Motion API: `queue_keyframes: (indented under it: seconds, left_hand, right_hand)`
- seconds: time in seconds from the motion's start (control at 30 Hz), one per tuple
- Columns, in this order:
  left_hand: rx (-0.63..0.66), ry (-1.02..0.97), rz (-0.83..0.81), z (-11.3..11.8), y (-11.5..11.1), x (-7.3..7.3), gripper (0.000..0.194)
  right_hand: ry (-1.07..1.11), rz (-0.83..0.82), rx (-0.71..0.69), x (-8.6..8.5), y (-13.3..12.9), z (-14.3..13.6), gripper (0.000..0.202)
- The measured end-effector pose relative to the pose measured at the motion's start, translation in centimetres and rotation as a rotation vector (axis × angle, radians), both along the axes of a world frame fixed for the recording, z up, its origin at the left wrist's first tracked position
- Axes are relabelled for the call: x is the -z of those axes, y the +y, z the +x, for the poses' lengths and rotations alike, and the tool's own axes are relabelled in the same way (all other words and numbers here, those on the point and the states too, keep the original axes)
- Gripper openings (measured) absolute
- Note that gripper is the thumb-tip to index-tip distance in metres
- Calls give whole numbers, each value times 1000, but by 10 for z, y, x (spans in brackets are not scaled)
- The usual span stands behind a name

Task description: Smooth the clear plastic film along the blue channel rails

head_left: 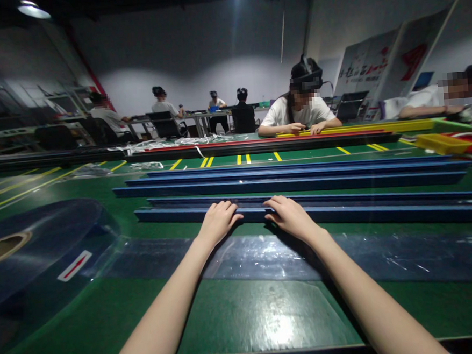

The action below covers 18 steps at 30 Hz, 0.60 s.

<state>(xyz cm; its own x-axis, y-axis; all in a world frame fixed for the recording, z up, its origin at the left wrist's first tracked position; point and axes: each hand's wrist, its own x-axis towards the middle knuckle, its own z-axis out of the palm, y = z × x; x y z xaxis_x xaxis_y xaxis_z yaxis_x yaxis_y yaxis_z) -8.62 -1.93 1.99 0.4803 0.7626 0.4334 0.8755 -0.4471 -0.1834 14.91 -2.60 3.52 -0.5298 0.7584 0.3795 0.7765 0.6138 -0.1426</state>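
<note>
A long blue channel profile [174, 215] lies crosswise on the green table in front of me. My left hand [221, 219] grips it, with fingers bent over into the channel and the thumb along its near wall. A short way to the right, my right hand [289, 215] holds the same profile in a similar way, thumb pointing left. What the fingertips touch inside the channel is hidden. Nearer to me, a strip of clear film [258, 256] runs under my forearms. It leads from a large film roll [54, 233] at the left.
More blue profiles [293, 184] lie parallel behind the held one. Farther back are a black profile with a red strip [258, 146], white scraps [146, 166] and a yellow tray [439, 143]. A co-worker [302, 107] leans over the far edge; others sit beyond.
</note>
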Motion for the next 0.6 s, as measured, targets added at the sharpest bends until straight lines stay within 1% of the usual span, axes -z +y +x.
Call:
queue_keyframes:
  seconds: [0.07, 0.17, 0.37, 0.6]
  left_hand:
    - [2, -3, 1, 0, 0, 0, 28]
    - [-1, 0, 4, 1, 0, 0, 28]
    - [-9, 13, -4, 0, -2, -2, 29]
    - [-22, 22, -28, 4, -4, -4, 30]
  right_hand:
    - [-35, 56, -1, 6, -2, -14, 19]
    - [-14, 100, 45, 11, -2, -22, 15]
    - [35, 95, 42, 11, 2, -20, 13]
    - [7, 66, 21, 4, 1, -15, 12]
